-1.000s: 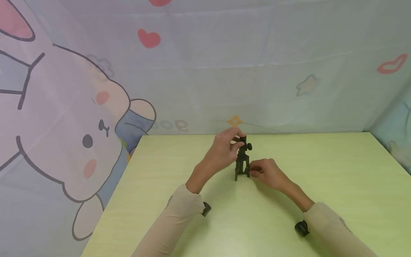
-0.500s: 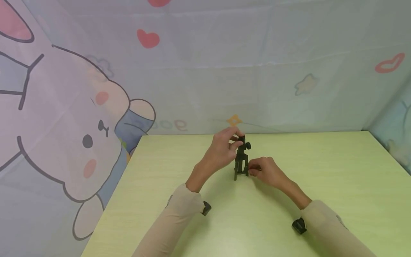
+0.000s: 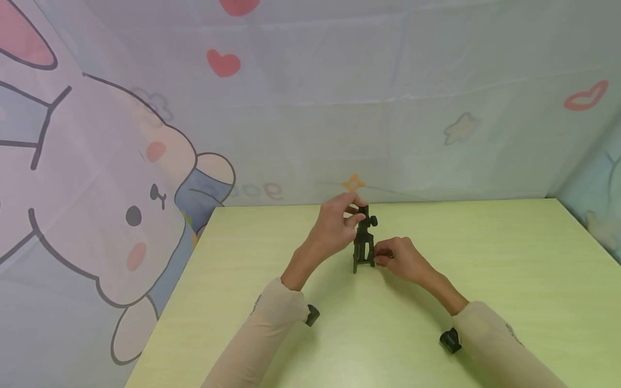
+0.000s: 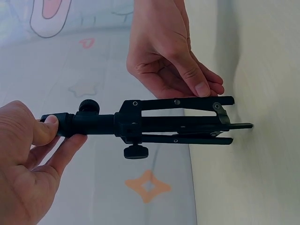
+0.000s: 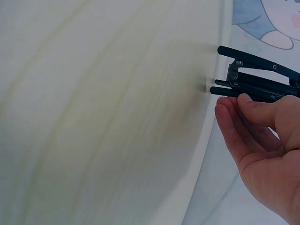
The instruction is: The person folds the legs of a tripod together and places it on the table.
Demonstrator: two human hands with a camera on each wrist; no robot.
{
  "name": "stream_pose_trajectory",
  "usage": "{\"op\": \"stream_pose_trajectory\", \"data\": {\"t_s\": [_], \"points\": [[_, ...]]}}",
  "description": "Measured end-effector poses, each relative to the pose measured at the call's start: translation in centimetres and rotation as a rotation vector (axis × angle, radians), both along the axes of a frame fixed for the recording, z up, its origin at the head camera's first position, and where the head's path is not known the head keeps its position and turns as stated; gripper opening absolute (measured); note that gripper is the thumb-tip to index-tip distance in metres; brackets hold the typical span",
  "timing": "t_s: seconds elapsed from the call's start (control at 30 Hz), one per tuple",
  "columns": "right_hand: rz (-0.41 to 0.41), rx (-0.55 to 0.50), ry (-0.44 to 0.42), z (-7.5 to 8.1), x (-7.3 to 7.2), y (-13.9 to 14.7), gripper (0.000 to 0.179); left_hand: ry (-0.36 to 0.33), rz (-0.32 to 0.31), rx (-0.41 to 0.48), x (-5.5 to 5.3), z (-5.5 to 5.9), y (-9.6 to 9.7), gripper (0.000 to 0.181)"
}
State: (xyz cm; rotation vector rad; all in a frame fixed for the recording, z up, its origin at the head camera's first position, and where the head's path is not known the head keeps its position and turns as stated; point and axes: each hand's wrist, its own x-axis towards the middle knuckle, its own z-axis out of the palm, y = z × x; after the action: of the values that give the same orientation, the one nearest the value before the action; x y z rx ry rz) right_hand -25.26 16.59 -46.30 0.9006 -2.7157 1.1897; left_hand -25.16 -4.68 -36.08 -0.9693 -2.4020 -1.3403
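A small black tripod point(image 3: 363, 245) stands upright on the table, its legs nearly folded together. Two round knobs stick out from its central post, one of them the upper knob point(image 4: 88, 106). My left hand point(image 3: 333, 226) pinches the top end of the post between thumb and fingers. Low on the tripod's right side, my right hand point(image 3: 405, 260) has thumb and fingertips pinched at one leg point(image 4: 187, 101), close to its foot. From the right wrist side, the leg ends point(image 5: 225, 90) project just past those fingertips.
The light yellow-green table point(image 3: 271, 242) ends at a hanging cloth backdrop point(image 3: 310, 124) printed with a rabbit, hearts and stars. Black wrist devices show below each sleeve, one by the left cuff point(image 3: 312, 315) and one by the right cuff point(image 3: 450, 340).
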Motion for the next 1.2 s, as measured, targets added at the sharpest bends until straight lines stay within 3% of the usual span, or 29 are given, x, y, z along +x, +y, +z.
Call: {"op": "stream_pose_trajectory", "data": {"t_s": [0.4,0.67,0.8,1.0,1.2], "points": [[-0.011,-0.012,-0.007,0.0,0.2,0.0,0.011,-0.017,-0.04,0.045,-0.2,-0.3,-0.3,0.016],[-0.016,-0.007,-0.002,0.0,0.4,0.1,0.012,0.148,-0.024,0.082,-0.3,-0.8,-0.2,0.017],[-0.013,-0.017,-0.005,0.0,0.6,0.0,0.011,0.184,0.012,0.111,-0.1,-0.5,0.0,0.018],[-0.002,-0.027,0.002,0.0,0.9,-0.5,0.01,0.164,0.054,0.097,0.2,0.3,0.0,0.016],[0.025,-0.045,-0.005,0.1,1.3,-0.7,0.006,0.138,0.034,0.049,0.2,0.9,0.1,0.011]]}}
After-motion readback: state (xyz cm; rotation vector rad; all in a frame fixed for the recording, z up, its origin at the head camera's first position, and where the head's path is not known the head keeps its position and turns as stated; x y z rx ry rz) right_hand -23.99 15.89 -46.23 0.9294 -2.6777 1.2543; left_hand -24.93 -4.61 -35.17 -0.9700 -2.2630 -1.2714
